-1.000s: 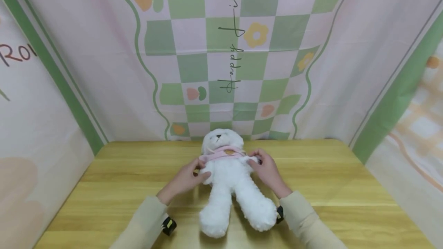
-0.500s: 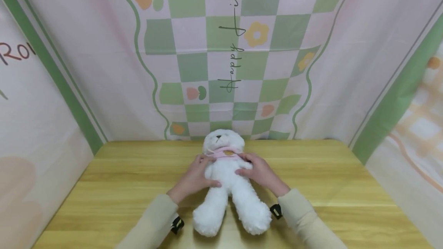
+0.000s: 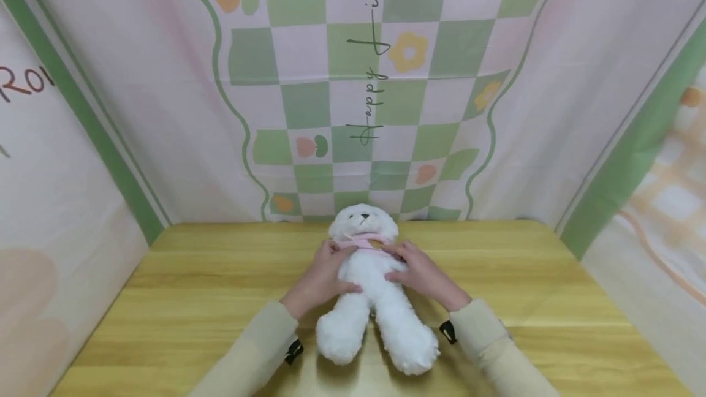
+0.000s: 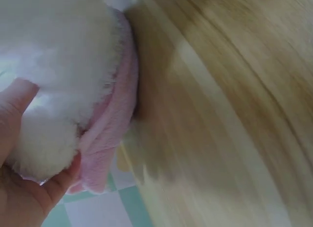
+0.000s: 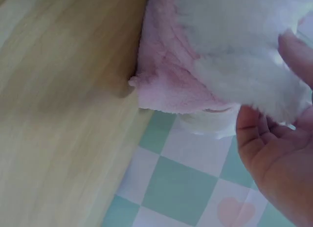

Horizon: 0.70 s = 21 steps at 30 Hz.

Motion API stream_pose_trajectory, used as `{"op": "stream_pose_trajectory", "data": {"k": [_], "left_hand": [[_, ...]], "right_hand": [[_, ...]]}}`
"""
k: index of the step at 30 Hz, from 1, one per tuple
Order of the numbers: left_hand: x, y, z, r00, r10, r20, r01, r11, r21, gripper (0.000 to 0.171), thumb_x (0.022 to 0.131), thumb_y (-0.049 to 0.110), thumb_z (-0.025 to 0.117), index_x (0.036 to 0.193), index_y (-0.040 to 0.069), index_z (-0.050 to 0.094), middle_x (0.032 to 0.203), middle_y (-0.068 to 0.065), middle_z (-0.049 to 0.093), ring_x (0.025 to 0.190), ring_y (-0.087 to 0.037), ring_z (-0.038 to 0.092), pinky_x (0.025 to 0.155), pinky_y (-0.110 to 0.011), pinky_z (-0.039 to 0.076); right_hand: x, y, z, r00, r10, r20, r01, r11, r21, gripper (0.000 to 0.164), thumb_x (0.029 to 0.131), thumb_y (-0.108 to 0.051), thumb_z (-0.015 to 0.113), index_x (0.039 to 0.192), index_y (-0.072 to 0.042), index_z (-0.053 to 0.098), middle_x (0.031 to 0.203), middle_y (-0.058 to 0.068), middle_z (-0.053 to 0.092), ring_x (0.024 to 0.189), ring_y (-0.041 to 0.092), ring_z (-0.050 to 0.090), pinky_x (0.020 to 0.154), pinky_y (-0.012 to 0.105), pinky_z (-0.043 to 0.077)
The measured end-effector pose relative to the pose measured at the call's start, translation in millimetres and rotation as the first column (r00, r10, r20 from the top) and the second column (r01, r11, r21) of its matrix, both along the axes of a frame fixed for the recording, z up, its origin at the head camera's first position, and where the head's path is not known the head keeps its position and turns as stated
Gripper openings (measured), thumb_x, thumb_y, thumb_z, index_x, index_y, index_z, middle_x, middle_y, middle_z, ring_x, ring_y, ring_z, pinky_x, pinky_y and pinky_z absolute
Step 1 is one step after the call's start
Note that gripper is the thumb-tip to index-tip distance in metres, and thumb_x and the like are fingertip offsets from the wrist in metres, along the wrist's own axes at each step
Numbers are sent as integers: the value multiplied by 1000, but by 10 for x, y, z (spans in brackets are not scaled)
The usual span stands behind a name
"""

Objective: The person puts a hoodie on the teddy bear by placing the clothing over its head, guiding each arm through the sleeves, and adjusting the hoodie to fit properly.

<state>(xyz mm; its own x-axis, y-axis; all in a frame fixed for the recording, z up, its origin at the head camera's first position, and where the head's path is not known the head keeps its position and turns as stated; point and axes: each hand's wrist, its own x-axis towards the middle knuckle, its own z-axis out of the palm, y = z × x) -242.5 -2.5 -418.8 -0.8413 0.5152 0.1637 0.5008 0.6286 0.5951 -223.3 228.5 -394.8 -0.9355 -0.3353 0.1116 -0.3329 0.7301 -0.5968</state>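
A white plush toy (image 3: 368, 271) lies face up on the wooden table (image 3: 220, 274), head toward the far edge, legs spread toward the person; its back is out of sight, the hands cover most of its arms, and both wrist views crop its body. A pink cloth (image 3: 357, 241) circles its neck, with a tan patch (too small to read). The left hand (image 3: 325, 277) is half closed on the toy's side, thumb on the belly, fingers round the arm by the cloth. The right hand (image 3: 421, 271) mirrors it, thumb and bent fingers a little apart with the other arm between them. Black pieces (image 3: 294, 351) peek out below the beige sleeves (image 3: 248, 348), mostly hidden. Behind the table hangs a checked cloth backdrop (image 3: 298, 103); lettering on the left-hand wall is cut off.
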Motion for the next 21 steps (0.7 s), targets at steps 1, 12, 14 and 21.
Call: {"op": "stream_pose_trajectory", "data": {"k": [1,12,14,21], "left_hand": [[-4,15,1,1000,5,-3,-5,1000,-6,77,74,35,80,139,11,48,125,-16,40,113,-26,43,96,-41,47],[49,53,-24,992,39,-118,-44,998,-41,54,75,28,81,121,11,59,116,-11,44,107,-23,45,89,-37,51],[53,49,-51,981,41,-188,-47,999,-26,48,72,25,83,113,9,62,112,-12,45,103,-24,47,86,-37,51],[121,17,-109,971,58,-231,-60,998,0,33,74,21,82,97,12,60,112,-12,48,105,-28,51,87,-38,52]], "right_hand": [[-9,6,-2,1000,-7,9,7,1000,0,48,83,-16,73,126,1,58,97,6,53,86,14,49,77,28,46],[42,-39,-67,998,-51,-29,49,996,-80,34,80,-11,75,104,-3,53,99,8,53,92,17,49,79,31,45],[57,-51,-80,998,-56,-37,53,995,-81,33,80,-10,75,104,-3,54,99,8,54,94,18,51,80,31,46],[89,-83,-115,997,-68,-46,65,995,-75,33,81,-12,75,108,-4,59,100,7,58,94,17,53,81,31,48]]}}
